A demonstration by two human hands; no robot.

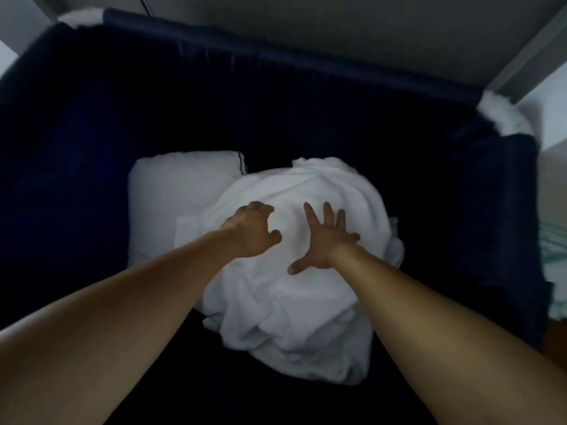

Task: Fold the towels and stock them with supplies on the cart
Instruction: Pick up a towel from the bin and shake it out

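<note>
A crumpled heap of white towels [294,296] lies on a dark navy sofa [92,148], in the middle of the head view. Both my bare arms reach out over the heap. My left hand [254,231] hovers above the top of the pile with its fingers bent like a claw, holding nothing. My right hand [322,240] is beside it, fingers spread wide and straight, palm down over the cloth. I cannot tell whether either hand touches the towels. A flat white folded towel or cushion [178,194] lies to the left, partly under the heap.
The sofa's back and arms enclose the seat on three sides. White fluffy cloth pieces sit at the back left corner [81,16] and on the right arm [503,115]. A pale patterned floor [555,259] shows at the far right. A grey wall rises behind.
</note>
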